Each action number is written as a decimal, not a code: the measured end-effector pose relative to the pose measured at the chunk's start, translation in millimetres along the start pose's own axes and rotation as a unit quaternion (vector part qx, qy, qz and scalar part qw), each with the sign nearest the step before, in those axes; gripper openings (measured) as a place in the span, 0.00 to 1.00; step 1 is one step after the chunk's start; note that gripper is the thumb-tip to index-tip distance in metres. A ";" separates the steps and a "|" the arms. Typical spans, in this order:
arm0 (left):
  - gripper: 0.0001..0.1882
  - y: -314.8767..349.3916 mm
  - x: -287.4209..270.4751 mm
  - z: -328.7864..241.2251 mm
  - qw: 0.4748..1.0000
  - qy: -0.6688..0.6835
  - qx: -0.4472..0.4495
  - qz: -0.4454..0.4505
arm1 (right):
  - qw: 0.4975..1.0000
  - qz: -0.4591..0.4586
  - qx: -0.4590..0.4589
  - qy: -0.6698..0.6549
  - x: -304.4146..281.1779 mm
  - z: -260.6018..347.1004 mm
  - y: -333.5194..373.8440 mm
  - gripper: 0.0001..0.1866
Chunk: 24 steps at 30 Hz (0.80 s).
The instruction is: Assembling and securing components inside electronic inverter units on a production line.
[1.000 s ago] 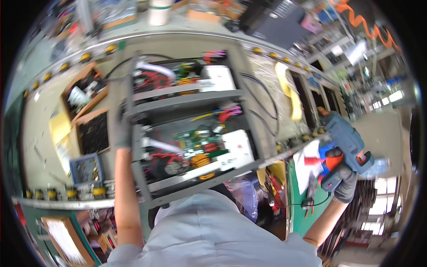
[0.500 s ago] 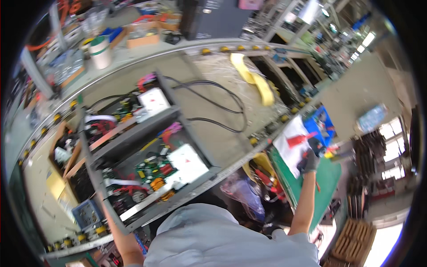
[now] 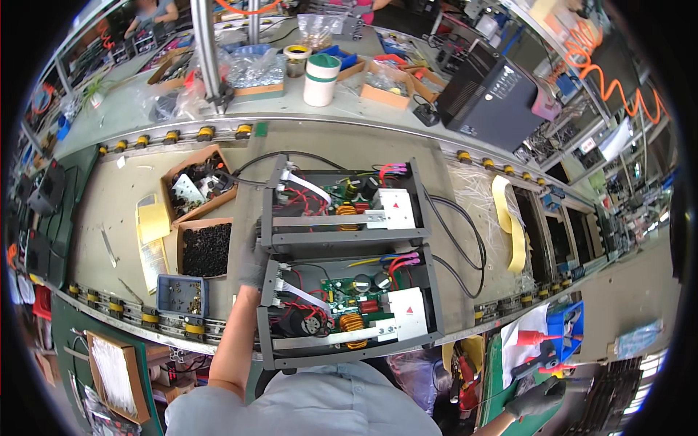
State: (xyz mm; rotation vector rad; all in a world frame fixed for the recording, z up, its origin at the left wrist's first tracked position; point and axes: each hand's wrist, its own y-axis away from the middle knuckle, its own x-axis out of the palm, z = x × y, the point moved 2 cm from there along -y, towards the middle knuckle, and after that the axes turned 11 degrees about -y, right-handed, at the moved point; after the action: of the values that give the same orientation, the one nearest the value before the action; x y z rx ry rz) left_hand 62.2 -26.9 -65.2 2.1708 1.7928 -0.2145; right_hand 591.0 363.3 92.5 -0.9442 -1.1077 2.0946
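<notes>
Two dark grey metal cases, their tops off, stand one behind the other in front of me. The near case (image 3: 349,309) and the far case (image 3: 342,207) hold green circuit boards, copper coils, red wires and white plates. My left hand (image 3: 253,258), in a grey glove, lies along the left side of the cases with its fingers stretched forward, partly blurred. Off at the lower right, my gloved right hand (image 3: 536,400) hovers by the green side table (image 3: 494,367). Its fingers point right and are not clear. Near it lie a red nozzle bottle (image 3: 534,337) and a black tool (image 3: 534,363).
Left of the cases sit a carton of black screws (image 3: 206,248), a carton of mixed parts (image 3: 200,182) and a blue tray (image 3: 182,296). Black cables (image 3: 465,247) loop right of the cases, near a yellow strip (image 3: 509,225). Rollers line the bench edges.
My view has turned and levelled, so the cases appear straighter and farther right. My right hand has drawn back from beside the red bottle. The left hand stays at the cases' left side.
</notes>
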 end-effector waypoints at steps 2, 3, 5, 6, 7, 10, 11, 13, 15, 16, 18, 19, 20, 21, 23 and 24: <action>0.23 -2.9 11.3 33.9 0.998 0.060 0.021 -0.022 | 0.975 0.027 -0.021 -0.221 14.9 61.0 -0.4 0.16; 0.23 -4.0 17.4 40.6 0.992 0.116 0.044 -0.035 | 0.929 0.062 -0.002 -0.366 30.2 91.9 1.2 0.14; 0.23 10.2 18.9 -3.4 0.996 0.072 0.038 -0.036 | 0.941 0.129 -0.058 -0.306 54.7 153.9 21.9 0.10; 0.23 19.4 18.4 -21.8 0.990 0.137 -0.004 -0.004 | 0.904 0.218 -0.041 -0.365 71.9 171.4 40.5 0.10; 0.23 24.0 18.4 -32.3 0.978 0.203 -0.045 0.028 | 0.828 0.303 -0.014 -0.471 80.9 207.0 63.1 0.13; 0.19 -4.8 38.6 39.2 0.976 0.214 -0.036 0.004 | 0.609 0.512 0.266 -0.544 85.0 265.9 120.3 0.19; 0.19 -17.8 43.2 66.9 0.977 0.209 0.026 -0.037 | 0.494 0.591 0.322 -0.551 73.8 292.2 129.8 0.19; 0.23 -2.8 36.0 4.3 0.993 0.092 0.067 -0.041 | 0.492 0.614 0.324 -0.525 76.0 285.7 128.9 0.15; 0.23 8.6 23.9 -49.9 0.973 0.214 -0.039 0.075 | 0.597 0.596 0.220 -0.490 83.3 268.1 128.1 0.12; 0.23 4.1 17.6 -41.7 0.989 -0.027 0.142 0.018 | 0.681 0.567 0.114 -0.449 86.1 270.7 123.8 0.10; 0.24 -12.3 28.9 -8.4 0.987 0.079 0.141 0.000 | 0.762 0.409 0.061 -0.498 97.1 306.3 88.2 0.02; 0.25 -16.1 34.0 -1.6 0.985 0.147 0.090 0.013 | 0.762 0.361 0.008 -0.538 100.5 345.0 63.8 0.03; 0.25 -10.4 37.4 -7.2 0.978 0.194 0.079 -0.015 | 0.717 0.374 -0.040 -0.587 123.4 363.8 40.4 0.05; 0.24 -4.1 31.3 -12.5 0.985 0.145 0.089 -0.024 | 0.759 0.360 -0.101 -0.533 135.4 402.2 27.0 0.07; 0.22 4.5 20.7 -10.4 0.987 0.015 0.133 -0.085 | 0.714 0.386 -0.207 -0.547 185.4 484.8 10.1 0.23; 0.21 7.2 15.1 -23.4 0.990 0.040 0.110 -0.079 | 0.732 0.379 -0.331 -0.459 234.5 516.7 -16.3 0.24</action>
State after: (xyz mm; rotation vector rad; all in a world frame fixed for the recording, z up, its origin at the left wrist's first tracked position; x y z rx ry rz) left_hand 70.4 -6.2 -46.9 2.2105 2.0764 -0.3837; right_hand 45.1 316.9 241.5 -0.6526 -2.4206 3.0503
